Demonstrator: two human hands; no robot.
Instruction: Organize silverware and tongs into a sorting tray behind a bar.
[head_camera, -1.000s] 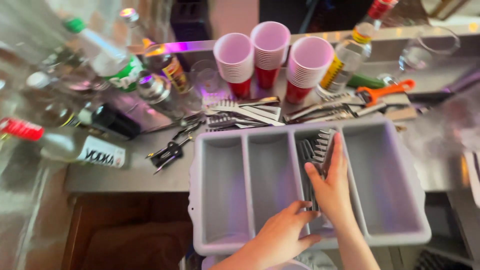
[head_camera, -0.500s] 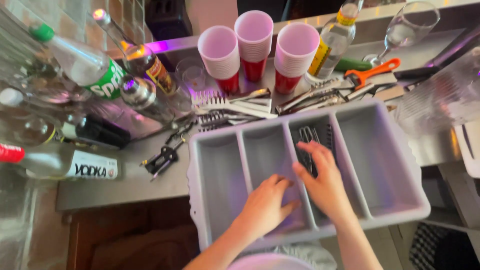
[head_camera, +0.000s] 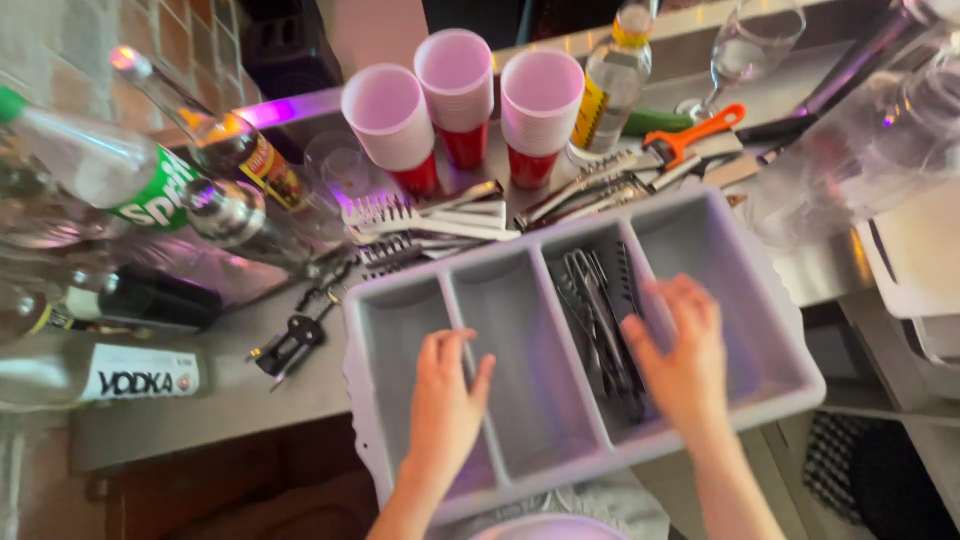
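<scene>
Both open hands (head_camera: 445, 400) (head_camera: 680, 350) rest on the grey tray (head_camera: 790, 350) (cups (head_camera: 455, 85), bottles (head_camera: 215, 215) behind).

One head view only, your camera looks steeply down and slightly forward, close over the grey cutlery tray (head_camera: 780, 330) at frame centre, counter (head_camera: 200, 420) filling the upper half, your forearms entering bottom edge.

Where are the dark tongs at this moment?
The dark tongs lie in the grey tray, third compartment from the left, just left of the right hand.
</scene>
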